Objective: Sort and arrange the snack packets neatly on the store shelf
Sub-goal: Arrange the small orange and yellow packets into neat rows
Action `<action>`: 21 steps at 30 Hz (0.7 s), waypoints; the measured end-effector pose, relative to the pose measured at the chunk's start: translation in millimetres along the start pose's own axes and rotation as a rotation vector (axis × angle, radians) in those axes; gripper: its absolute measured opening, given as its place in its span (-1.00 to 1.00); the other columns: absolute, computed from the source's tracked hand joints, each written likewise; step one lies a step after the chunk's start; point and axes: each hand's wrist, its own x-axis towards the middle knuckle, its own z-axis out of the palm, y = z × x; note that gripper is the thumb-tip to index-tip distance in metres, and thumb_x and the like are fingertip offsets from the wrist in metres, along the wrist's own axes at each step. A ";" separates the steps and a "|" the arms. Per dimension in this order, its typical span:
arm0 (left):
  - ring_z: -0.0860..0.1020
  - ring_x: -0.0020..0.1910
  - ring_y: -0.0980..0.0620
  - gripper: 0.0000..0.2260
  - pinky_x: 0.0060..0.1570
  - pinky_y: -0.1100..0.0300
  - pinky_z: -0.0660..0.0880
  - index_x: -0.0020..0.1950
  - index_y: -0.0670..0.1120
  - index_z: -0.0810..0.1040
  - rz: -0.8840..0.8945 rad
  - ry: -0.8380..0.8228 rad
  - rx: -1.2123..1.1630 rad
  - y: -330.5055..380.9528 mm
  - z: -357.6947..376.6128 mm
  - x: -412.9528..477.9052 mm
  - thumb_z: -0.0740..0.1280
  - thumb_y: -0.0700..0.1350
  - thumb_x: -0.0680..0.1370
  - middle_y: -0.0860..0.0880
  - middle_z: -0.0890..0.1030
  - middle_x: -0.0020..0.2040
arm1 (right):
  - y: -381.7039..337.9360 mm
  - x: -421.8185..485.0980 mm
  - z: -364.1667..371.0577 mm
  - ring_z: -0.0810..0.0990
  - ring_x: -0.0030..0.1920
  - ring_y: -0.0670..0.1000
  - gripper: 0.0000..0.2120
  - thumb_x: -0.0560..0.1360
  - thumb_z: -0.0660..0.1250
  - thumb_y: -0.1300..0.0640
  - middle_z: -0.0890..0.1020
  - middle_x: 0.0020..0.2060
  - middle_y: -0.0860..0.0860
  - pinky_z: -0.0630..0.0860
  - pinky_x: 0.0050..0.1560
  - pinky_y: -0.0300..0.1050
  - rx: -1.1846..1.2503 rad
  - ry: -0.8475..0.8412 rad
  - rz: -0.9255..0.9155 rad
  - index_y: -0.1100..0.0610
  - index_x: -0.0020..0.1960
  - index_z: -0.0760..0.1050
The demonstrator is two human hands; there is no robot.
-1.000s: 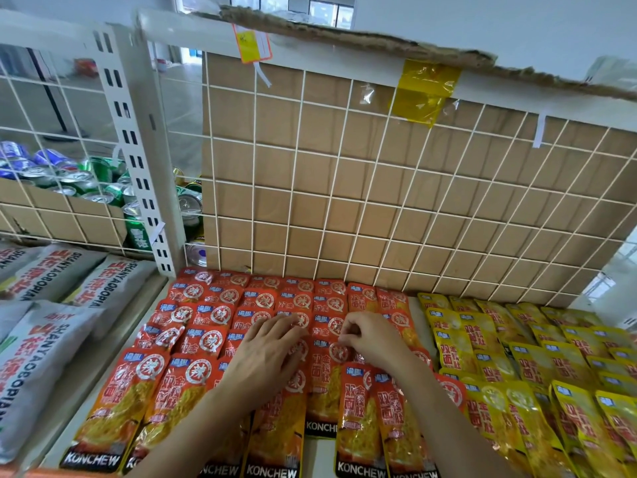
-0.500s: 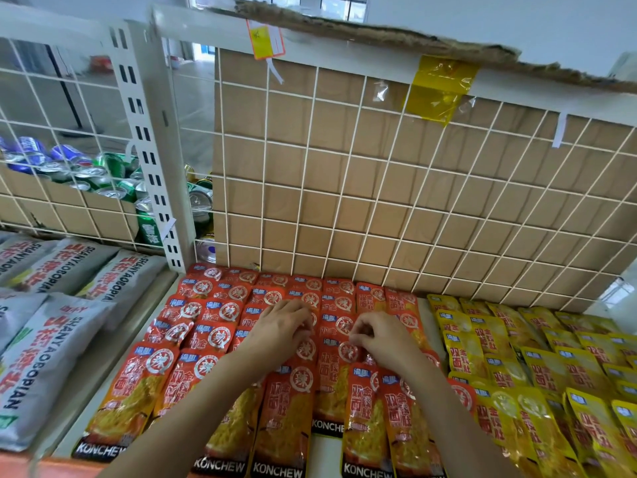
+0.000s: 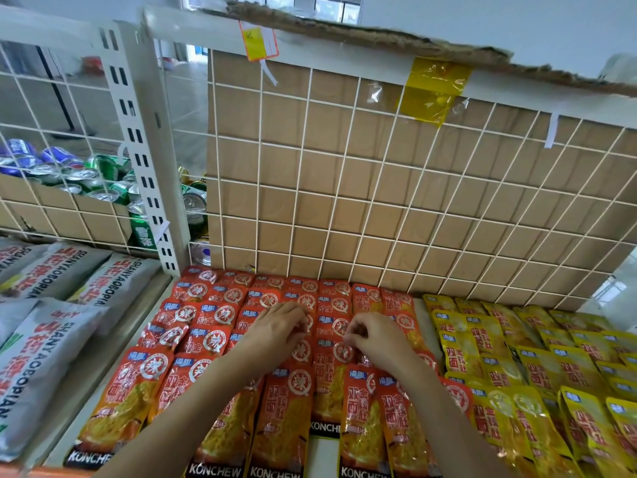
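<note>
Red KONCHEW snack packets point(image 3: 203, 343) lie in overlapping rows on the white shelf point(image 3: 324, 453), running back to the wire grid. Yellow packets point(image 3: 537, 381) of the same brand fill the right side. My left hand point(image 3: 275, 331) rests palm down on the middle rows, its fingertips curled onto the top edge of a red packet point(image 3: 303, 353). Just to its right, my right hand point(image 3: 377, 336) has its fingers bent and pinches the top of a neighbouring red packet point(image 3: 339, 351). Both forearms lie over the front rows and hide part of them.
A white wire grid backed by cardboard point(image 3: 379, 188) closes the shelf's rear. A slotted white upright point(image 3: 141, 150) divides it from the left bay, where grey bags point(image 3: 44, 343) lie. Drink cans point(image 3: 103, 188) sit behind the mesh at the back left.
Both hands have slid a little farther back along the red rows. The right hand's fingers have curled tighter into a pinch. The view has shifted slightly.
</note>
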 end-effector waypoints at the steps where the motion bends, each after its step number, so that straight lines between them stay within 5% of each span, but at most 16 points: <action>1: 0.30 0.33 0.12 -0.87 0.28 0.26 0.18 0.12 -0.02 0.45 0.004 0.012 -0.001 0.6 0.4 -1.0 0.21 -0.07 0.59 0.11 0.39 0.32 | 0.0 -0.2 -0.1 0.46 -0.15 -0.19 -0.95 0.49 0.34 0.06 0.50 -0.18 -0.17 0.28 -0.25 -0.44 -0.001 0.000 -0.003 -0.01 -0.14 0.49; 6: 0.24 0.38 0.13 -0.73 0.34 0.19 0.12 0.30 0.04 0.40 0.003 0.000 0.014 6.4 0.8 -2.8 0.17 -0.03 0.60 0.13 0.34 0.36 | 0.2 -0.3 0.7 0.45 -0.18 -0.21 -0.93 0.49 0.34 0.05 0.50 -0.21 -0.17 0.27 -0.27 -0.44 -0.003 -0.003 -0.002 -0.02 -0.15 0.47; 21: 0.19 0.43 0.12 -0.64 0.39 0.16 0.08 0.41 0.08 0.30 -0.027 -0.055 0.039 14.5 -4.0 2.4 0.17 0.01 0.60 0.13 0.28 0.43 | 5.7 3.0 2.4 0.49 -0.18 -0.20 -0.91 0.50 0.33 0.01 0.54 -0.20 -0.15 0.33 -0.25 -0.41 0.079 0.112 -0.036 0.02 -0.09 0.51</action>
